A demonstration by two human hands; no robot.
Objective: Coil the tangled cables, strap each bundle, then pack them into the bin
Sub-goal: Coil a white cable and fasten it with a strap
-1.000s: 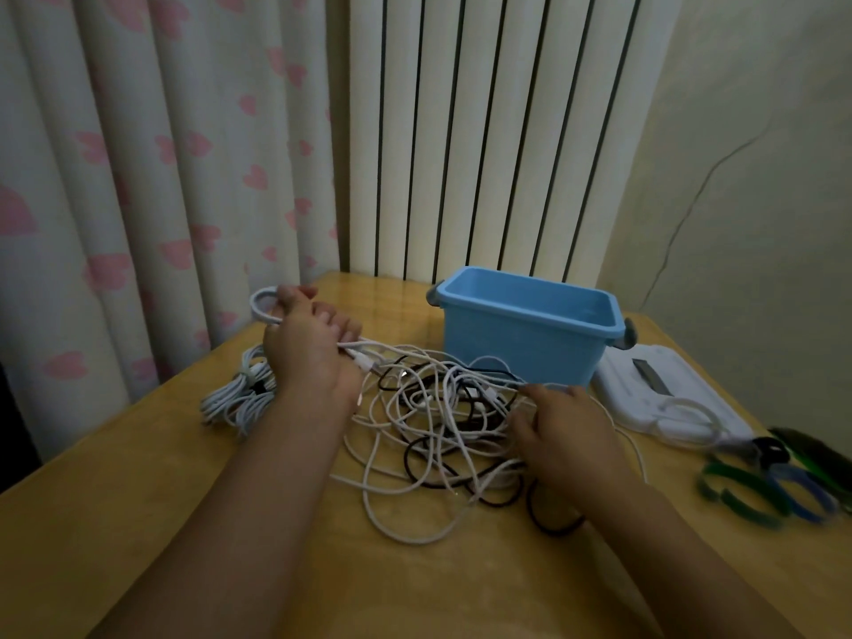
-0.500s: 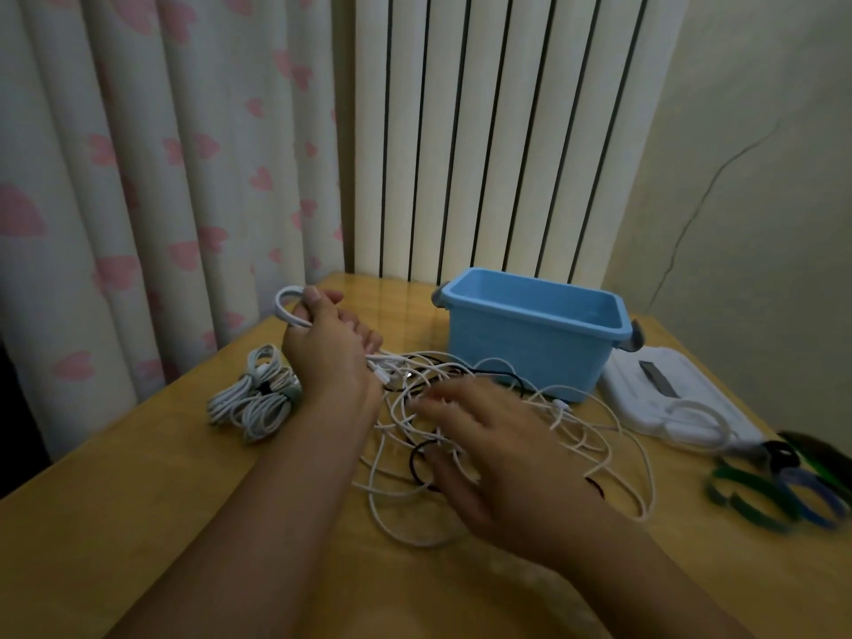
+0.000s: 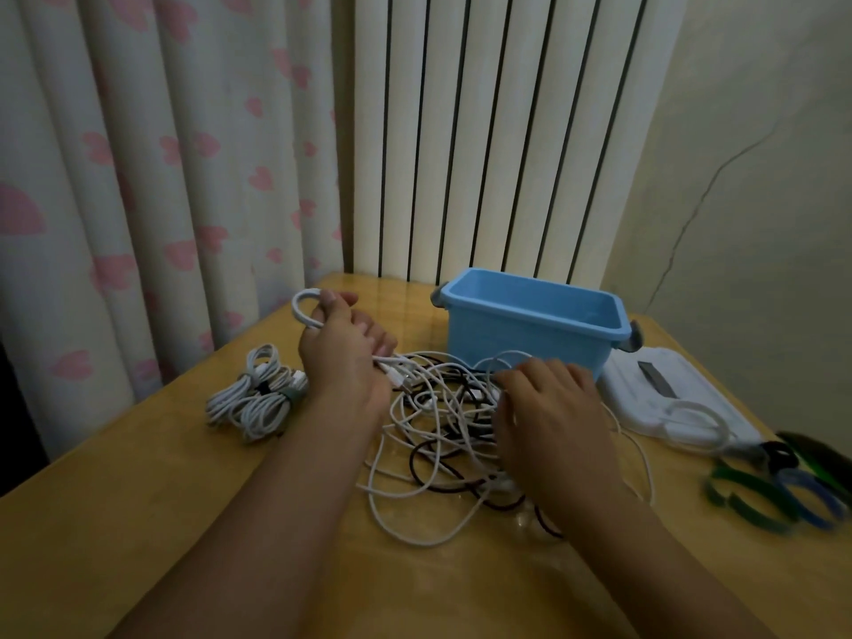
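A tangle of white and black cables (image 3: 433,435) lies in the middle of the wooden table (image 3: 138,523). My left hand (image 3: 343,350) grips a white cable, and a loop of it (image 3: 304,311) sticks out past my thumb. Over the right side of the tangle my right hand (image 3: 548,412) reaches down, fingers bent into the cables; whether it grips one is hidden. Two strapped white bundles (image 3: 258,398) lie left of my left wrist. The blue bin (image 3: 530,329) stands just behind the tangle.
A white lid-like tray (image 3: 668,389) with a white cable loop on it lies right of the bin. Green, blue and black straps (image 3: 783,486) sit at the right table edge. Curtain and radiator stand behind the table.
My right hand has moved from the near right of the tangle across it, then back toward the bin side. The left hand keeps its grip and has barely moved.
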